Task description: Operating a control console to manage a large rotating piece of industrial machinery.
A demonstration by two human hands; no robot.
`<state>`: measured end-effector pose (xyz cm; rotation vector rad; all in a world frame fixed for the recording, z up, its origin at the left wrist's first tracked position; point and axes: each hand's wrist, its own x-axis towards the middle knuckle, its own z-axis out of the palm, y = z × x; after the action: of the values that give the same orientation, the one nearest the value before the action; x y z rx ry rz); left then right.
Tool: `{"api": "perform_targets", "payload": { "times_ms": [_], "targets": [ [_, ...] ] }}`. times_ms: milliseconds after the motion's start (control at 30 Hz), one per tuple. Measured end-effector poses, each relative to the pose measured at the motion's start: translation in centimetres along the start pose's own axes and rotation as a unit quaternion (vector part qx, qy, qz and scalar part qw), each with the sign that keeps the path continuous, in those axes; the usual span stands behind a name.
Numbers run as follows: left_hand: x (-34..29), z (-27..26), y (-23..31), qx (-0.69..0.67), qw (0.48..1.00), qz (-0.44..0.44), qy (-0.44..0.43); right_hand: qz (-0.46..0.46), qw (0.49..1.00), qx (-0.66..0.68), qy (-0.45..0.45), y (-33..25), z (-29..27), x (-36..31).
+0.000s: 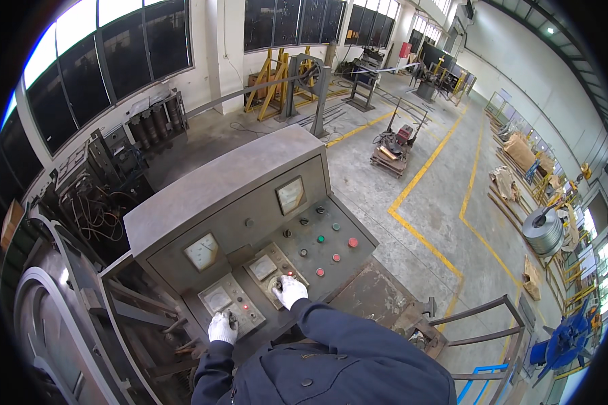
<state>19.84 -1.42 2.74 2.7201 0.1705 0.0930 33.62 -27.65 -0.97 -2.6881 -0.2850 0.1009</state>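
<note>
In front of me stands a grey control console [348, 260] with a sloping panel. My left hand [222, 329], in a white glove, is closed around a small dark knob [233, 316] at the lower corner of a meter module [217, 298]. A white glove also covers my right hand [292, 292], whose fingers grip a round knob [275, 283] on the second meter module [262, 267]. Small red lamps glow on both modules. Green button [321, 239] and red buttons [336, 258] sit to the right of my right hand. Two larger gauges [201, 251] are set in the upright face.
A metal railing [483, 310] curves round at my right. To the left is a large round metal wheel [37, 297]. Beyond the console, a low cart [390, 156] stands near a yellow floor line [425, 233]. Wire coils [544, 231] lie along the right side.
</note>
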Motion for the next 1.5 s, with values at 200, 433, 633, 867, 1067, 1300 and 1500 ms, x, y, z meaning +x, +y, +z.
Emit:
{"api": "perform_targets", "payload": {
  "times_ms": [200,433,633,867,1067,1300,1500],
  "targets": [
    [0.4,0.4,0.3,0.003,1.0,0.002,0.003,0.004,1.0,0.004,0.0,0.4,-0.3,0.1],
    [0.5,-0.4,-0.1,0.017,0.999,-0.015,-0.03,-0.043,0.998,0.017,0.047,0.3,0.7,0.9],
    [1.0,-0.6,0.3,-0.025,1.0,0.007,-0.006,-0.02,0.997,-0.077,0.006,2.7,1.1,1.1],
    [-0.5,1.6,-0.5,0.01,1.0,-0.014,0.014,-0.033,0.997,0.054,0.038,0.9,0.3,0.7],
    [-0.5,1.8,-0.5,0.024,0.999,-0.013,0.032,-0.043,0.997,0.047,0.043,0.7,0.0,0.9],
    [0.0,1.1,-0.7,-0.028,1.0,-0.007,-0.002,-0.055,0.998,-0.022,0.035,0.8,-0.4,0.7],
    [0.5,0.6,-0.8,-0.017,0.999,0.016,0.034,0.012,0.999,0.005,-0.042,-1.0,-1.8,0.8]
  ]
}}
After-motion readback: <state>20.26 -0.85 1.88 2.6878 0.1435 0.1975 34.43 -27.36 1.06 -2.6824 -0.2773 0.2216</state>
